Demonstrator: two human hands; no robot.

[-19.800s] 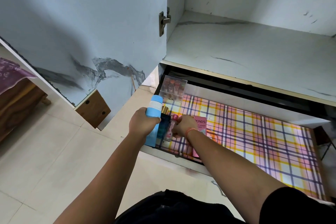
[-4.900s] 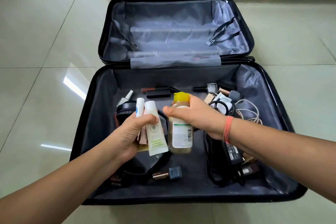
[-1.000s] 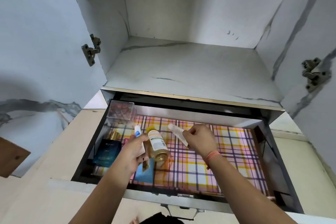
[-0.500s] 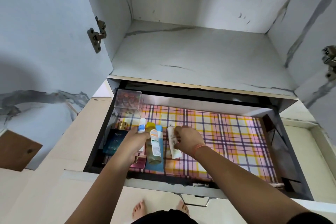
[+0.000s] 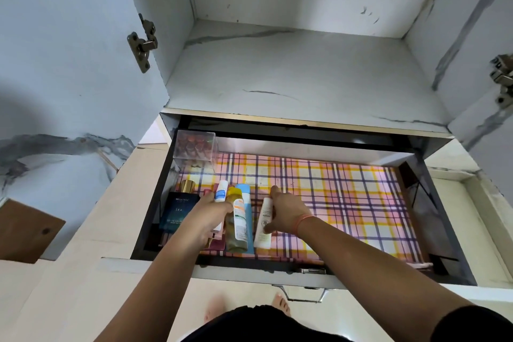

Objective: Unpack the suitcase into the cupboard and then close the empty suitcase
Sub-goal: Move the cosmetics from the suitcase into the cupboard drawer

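I see the R hand (image 5: 286, 214) low in the open drawer (image 5: 305, 144) of the cupboard (image 5: 305, 69). Its fingers (image 5: 274, 191) lie along the white tube (image 5: 263, 230) and the thumb presses its side, so it is gripping the tube. The tube lies flat on the plaid liner (image 5: 361, 203), long axis 12-to-6, cap end toward 12 under the index finger, approx. at 9 o'clock from the palm. At 9 o'clock of it, parallel, lie a blue can (image 5: 245, 191) and then the amber bottle (image 5: 237, 225); a dark perfume box (image 5: 177, 212) is further at 9. The L hand (image 5: 208, 222) is closed around a small tube (image 5: 221, 194), tip toward 12, held over the row btw. box and bottle. I cannot tell if the L fingers touch the bottle also. My judgement: the R hand needs only to release and lift away. The row is packed on the 9 side and the bare liner is at 3 o'clock of the white tube, nearer the R hand, so the small tube probably must cross over. Suitcase not in view.
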